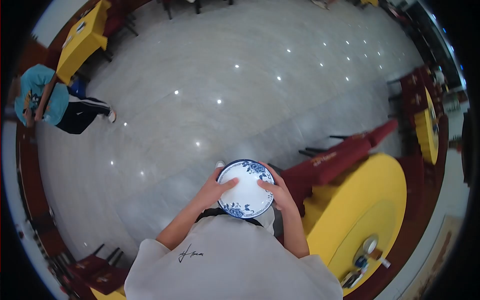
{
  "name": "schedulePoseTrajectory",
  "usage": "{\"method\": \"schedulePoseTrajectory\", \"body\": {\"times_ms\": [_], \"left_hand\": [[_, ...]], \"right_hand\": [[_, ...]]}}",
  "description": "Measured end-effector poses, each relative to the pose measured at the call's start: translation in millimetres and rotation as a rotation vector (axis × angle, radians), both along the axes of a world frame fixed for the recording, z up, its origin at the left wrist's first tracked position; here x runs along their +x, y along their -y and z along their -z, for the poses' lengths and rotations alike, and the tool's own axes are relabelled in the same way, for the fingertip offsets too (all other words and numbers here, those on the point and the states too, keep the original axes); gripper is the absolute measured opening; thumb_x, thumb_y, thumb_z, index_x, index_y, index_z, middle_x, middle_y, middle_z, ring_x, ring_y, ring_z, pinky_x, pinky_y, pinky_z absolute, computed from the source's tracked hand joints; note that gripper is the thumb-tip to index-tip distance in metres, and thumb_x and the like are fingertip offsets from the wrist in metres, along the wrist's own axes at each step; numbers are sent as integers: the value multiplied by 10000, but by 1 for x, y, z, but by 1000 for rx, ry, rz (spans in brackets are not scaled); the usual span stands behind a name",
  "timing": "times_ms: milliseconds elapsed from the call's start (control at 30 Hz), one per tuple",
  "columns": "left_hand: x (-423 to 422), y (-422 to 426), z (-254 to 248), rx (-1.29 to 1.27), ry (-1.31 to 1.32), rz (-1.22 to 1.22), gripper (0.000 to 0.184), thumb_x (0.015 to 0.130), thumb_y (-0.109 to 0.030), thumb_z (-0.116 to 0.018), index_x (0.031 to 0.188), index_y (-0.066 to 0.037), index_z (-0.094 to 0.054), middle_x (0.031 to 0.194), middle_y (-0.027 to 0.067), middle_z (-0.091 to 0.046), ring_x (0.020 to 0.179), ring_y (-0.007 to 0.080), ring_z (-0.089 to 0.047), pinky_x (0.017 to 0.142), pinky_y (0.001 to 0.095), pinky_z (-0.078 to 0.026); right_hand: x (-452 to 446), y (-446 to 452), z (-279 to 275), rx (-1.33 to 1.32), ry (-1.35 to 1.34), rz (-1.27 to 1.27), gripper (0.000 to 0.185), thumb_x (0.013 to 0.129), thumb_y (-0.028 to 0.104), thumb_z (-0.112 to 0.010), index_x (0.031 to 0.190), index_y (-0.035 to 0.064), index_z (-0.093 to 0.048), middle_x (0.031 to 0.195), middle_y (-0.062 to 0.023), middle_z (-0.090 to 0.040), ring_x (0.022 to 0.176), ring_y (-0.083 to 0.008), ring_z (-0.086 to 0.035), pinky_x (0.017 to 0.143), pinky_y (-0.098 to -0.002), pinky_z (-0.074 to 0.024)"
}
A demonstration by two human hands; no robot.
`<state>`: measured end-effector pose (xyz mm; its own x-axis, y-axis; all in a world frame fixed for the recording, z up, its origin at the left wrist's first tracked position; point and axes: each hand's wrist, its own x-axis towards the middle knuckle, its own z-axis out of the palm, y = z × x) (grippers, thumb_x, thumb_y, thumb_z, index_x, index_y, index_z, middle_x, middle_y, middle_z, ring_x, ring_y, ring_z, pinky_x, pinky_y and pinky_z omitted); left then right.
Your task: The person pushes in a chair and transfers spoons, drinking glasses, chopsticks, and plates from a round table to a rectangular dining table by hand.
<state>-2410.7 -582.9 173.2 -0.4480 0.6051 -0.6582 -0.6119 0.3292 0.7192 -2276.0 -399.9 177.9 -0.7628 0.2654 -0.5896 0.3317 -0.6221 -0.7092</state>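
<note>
A white plate with blue flowers and a dark blue rim is held in front of my waist. My left hand grips its left side, with the thumb lying over the top face. On the opposite side my right hand holds the edge, its thumb also on the face. The other fingers of both hands are hidden beneath the plate. Whether more plates are stacked under it I cannot tell.
Close on my right stands a round table with a yellow cloth, bearing small items. A chair with a dark red cover is beside it. Another person in a teal shirt is at the far left, near another yellow table.
</note>
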Motion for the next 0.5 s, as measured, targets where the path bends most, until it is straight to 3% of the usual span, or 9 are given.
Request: {"method": "schedulePoseTrajectory", "body": {"times_ms": [67,100,167,500], "left_hand": [[-91,-7,-39,0,9,-15,769,848,-329,-750,1386,60,-362,1247,201,-572,1101,253,-607,903,340,-518],[-39,-54,-46,-22,-17,6,772,849,-333,-748,1386,61,-358,1245,203,-573,1100,255,-607,903,342,-520],[-108,-54,-62,-42,-38,-4,757,847,-336,-751,1370,61,-373,1237,202,-575,1097,255,-607,899,341,-520],[-372,-150,-17,-23,64,-131,705,846,-312,-754,1342,58,-415,1236,201,-575,1103,240,-599,902,338,-510]], "right_hand": [[-96,-10,-36,-21,3,-45,641,836,67,-696,1427,52,-449,1277,-120,-580,1135,-186,-561,973,-293,-433],[-40,-56,-36,-53,-24,-33,640,839,65,-692,1429,53,-445,1278,-121,-578,1135,-187,-561,972,-294,-434],[-115,-58,-55,-61,-38,-43,637,845,59,-683,1433,54,-437,1280,-123,-574,1135,-189,-560,970,-295,-436],[-393,-165,-3,-45,-40,-162,600,873,91,-660,1430,70,-438,1302,-117,-559,1187,-198,-522,1008,-303,-403]]}}
